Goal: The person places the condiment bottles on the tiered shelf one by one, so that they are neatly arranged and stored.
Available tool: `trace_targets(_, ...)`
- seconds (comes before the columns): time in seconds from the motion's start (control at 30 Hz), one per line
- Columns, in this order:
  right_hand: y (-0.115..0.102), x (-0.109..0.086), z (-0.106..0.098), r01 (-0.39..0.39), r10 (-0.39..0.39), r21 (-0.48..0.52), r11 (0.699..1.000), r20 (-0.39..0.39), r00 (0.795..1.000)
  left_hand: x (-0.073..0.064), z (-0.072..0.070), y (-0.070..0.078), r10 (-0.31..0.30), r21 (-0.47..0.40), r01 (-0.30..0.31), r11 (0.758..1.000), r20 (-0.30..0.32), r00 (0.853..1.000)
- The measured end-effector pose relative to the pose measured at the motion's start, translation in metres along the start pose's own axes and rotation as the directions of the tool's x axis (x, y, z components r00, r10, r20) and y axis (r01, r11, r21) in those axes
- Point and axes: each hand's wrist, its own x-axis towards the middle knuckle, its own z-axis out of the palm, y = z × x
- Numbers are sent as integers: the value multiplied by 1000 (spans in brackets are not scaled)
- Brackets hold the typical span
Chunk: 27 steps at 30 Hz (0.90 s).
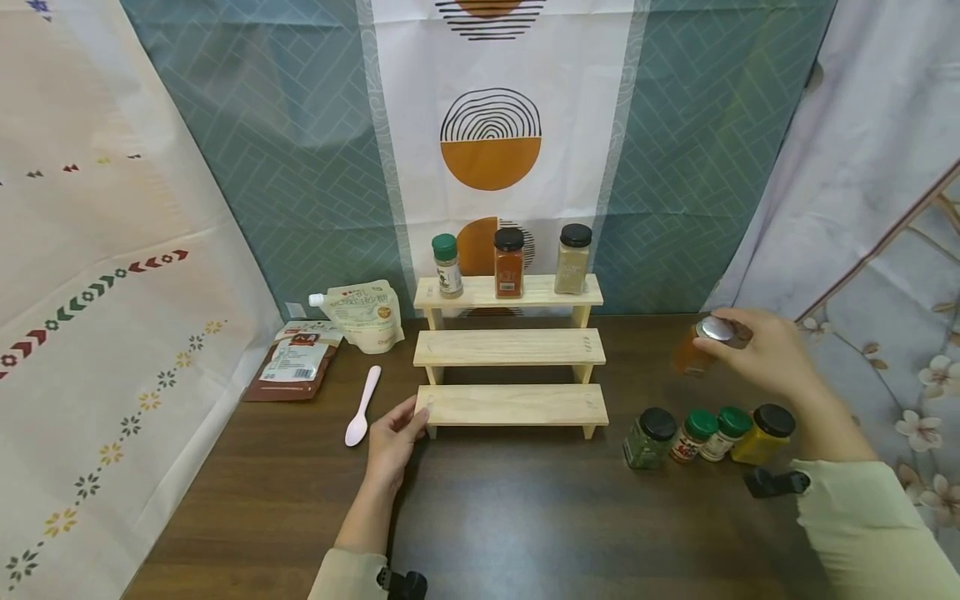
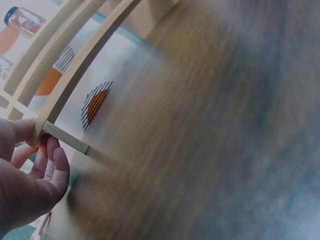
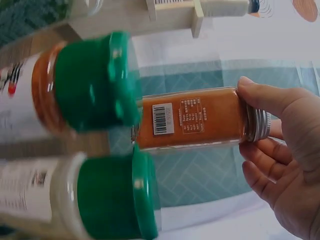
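Note:
My right hand (image 1: 765, 346) holds a square glass jar of orange-red powder (image 3: 192, 120) by its silver metal cap (image 1: 716, 328), thumb on one side and fingers on the other. The jar is off to the right of a three-step wooden rack (image 1: 513, 405). At the left end of the rack's lowest step, my left hand (image 1: 393, 442) pinches the board, its thumb on top and fingers curled below. On the top step stand a green-capped jar (image 1: 448, 271), a black-capped jar of red powder (image 1: 509, 268) and a black-capped jar of pale powder (image 1: 572, 265).
Several jars stand in a row near my right forearm: a black-capped green herb jar (image 1: 648, 442), green-capped jars (image 1: 693, 437) and a black-capped yellow jar (image 1: 761, 437). Left of the rack lie a pink spoon (image 1: 363, 408), a brown packet (image 1: 296, 362) and a spouted pouch (image 1: 365, 315).

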Motion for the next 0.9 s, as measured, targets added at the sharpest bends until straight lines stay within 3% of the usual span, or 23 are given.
trace_targets(0.2, -15, 7, 9, 77, -74, 27, 997, -82, 994, 0, 0, 1, 4, -5, -4, 1000, -3, 1000)
trace_targets(0.9, -70, 37, 33, 120, -102, 140, 983, -132, 986, 0, 0, -1, 5, -14, -5, 1000, 1, 1000)
